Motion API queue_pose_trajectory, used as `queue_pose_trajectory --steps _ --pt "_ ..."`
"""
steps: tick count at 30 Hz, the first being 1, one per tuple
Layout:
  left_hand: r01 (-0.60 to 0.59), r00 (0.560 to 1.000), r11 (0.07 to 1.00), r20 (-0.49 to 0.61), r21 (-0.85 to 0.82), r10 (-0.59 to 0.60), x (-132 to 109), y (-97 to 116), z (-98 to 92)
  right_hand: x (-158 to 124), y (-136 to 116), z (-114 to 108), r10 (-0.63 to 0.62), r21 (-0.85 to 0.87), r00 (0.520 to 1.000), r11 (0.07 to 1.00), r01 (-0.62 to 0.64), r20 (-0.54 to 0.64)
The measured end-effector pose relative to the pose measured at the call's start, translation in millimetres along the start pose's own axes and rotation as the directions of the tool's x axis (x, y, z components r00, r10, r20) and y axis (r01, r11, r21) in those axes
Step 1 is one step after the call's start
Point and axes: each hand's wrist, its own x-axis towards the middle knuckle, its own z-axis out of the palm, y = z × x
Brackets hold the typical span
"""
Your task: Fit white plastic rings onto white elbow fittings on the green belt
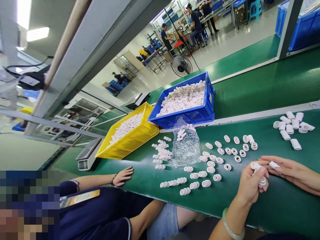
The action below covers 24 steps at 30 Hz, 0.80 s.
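Note:
My left hand (246,186), with a pale green bangle at the wrist, is closed around a few short white plastic pipe fittings (255,165), their ends showing between thumb and fingers. Beside it, my right hand (297,171) holds one white fitting (274,164) between its thumb and extended fingers. Both hands are above the green table (280,206), the fingertips of the right close to the left. Nearby on the table stand many loose fittings (234,151), some in short rows. A separate pile (290,128) lies beyond my right hand.
A blue bin (185,115) and a yellow bin (130,143), both full of white fittings, stand across the table. A clear plastic bag (186,148) lies before them. A co-worker's hand (123,176) rests on the table at left. A scale (87,155) stands beside the yellow bin.

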Motion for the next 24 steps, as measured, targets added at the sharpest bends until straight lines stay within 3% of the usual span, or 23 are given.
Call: queue_pose_trajectory --steps 3,8,11,17,20,24 --pt "0.017 1.0 0.998 -0.026 0.054 -0.016 1 -1 -1.3 0 -2 3 -0.014 0.012 1.0 1.0 0.015 -0.028" --pt "0.132 0.99 0.968 0.016 0.212 -0.139 0 -2 -1.5 0 -2 -3 -0.094 -0.17 0.982 0.983 0.066 -0.166" --pt "0.213 0.964 0.943 0.102 0.255 -0.245 -1 0 -1.8 -3 -2 -7 -0.152 -0.267 0.978 0.957 0.109 -0.144" --pt "0.307 0.92 0.925 0.181 0.224 -0.349 -2 1 -4.0 -5 -3 -2 -0.187 -0.219 0.975 0.963 0.158 -0.121" --pt "0.266 0.947 0.941 0.127 0.21 -0.296 0 0 -2.7 -4 -7 5 -0.166 -0.205 0.979 0.969 0.139 -0.118" --pt "0.073 0.997 0.956 -0.043 0.283 -0.064 2 -3 1.1 -5 -15 13 -0.166 -0.184 0.983 0.972 0.148 -0.085"
